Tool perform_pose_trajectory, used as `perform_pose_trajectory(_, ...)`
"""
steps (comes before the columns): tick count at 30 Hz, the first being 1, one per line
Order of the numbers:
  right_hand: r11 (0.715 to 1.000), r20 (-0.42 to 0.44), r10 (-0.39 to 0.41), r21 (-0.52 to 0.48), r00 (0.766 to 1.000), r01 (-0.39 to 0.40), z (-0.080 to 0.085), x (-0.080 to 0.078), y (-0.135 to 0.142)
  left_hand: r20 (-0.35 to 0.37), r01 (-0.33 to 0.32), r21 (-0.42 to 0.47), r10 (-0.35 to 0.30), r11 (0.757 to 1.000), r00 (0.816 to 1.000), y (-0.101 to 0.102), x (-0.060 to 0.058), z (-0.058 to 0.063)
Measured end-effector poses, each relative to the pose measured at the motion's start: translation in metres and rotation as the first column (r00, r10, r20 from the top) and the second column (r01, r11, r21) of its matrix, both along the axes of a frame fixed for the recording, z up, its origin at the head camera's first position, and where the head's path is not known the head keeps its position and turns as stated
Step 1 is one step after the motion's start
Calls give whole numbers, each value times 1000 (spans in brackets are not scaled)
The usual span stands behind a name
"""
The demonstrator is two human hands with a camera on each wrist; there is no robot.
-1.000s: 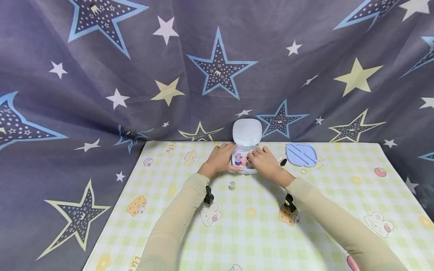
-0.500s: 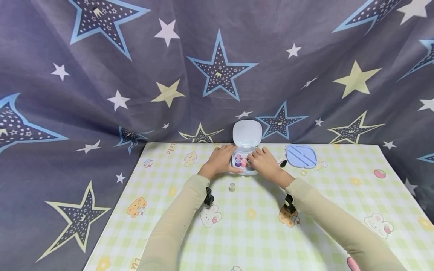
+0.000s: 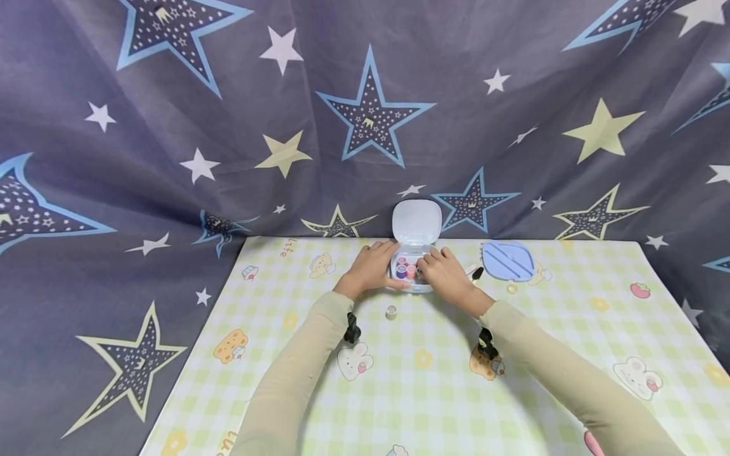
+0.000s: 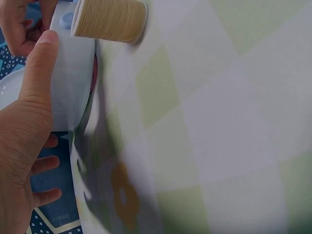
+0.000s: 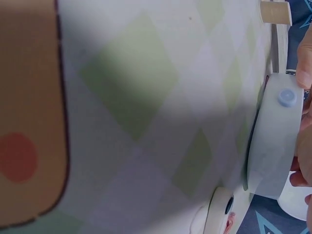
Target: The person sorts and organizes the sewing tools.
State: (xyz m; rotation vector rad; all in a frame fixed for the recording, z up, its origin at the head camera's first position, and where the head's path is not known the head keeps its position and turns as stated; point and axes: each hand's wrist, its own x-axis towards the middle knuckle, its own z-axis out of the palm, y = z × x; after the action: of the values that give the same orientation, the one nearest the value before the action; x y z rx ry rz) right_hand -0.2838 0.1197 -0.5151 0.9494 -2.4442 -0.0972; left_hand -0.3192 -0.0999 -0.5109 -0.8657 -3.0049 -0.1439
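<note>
My left hand point(image 3: 369, 267) grips the left side of a small white sewing box point(image 3: 419, 289), its thumb along the front wall. The box's lid point(image 3: 417, 221) stands raised at the back. Inside lie a purple thread spool point(image 3: 402, 272), a coral spool point(image 3: 411, 272) and a pink spool point(image 3: 402, 260). My right hand point(image 3: 447, 277) reaches in at the right side with curled fingers; whether they pinch anything is hidden. In the left wrist view, a beige thread spool point(image 4: 111, 20) rests on the table before the box.
Right of the box lies a blue compartment tray point(image 3: 509, 261), with a small yellowish round thing point(image 3: 512, 289) in front of it. A small white and black item point(image 3: 476, 273) lies beside my right hand. A star-patterned curtain point(image 3: 365, 177) hangs behind the checked tablecloth point(image 3: 422, 399).
</note>
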Motion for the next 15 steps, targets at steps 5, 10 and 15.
perform_pose_trajectory(5,1000,10,-9,-16,1000,9,1,2,-1,5,-1,-11,1,1000,1000,0,-1,-1)
perform_pose_trajectory(10,999,29,-30,-13,999,31,1,4,-2,7,-2,-4,2,1000,1000,1,-1,0)
perform_pose_trajectory(15,999,9,-37,-16,999,37,1,4,-2,9,-1,-9,1,1000,1000,1,-1,0)
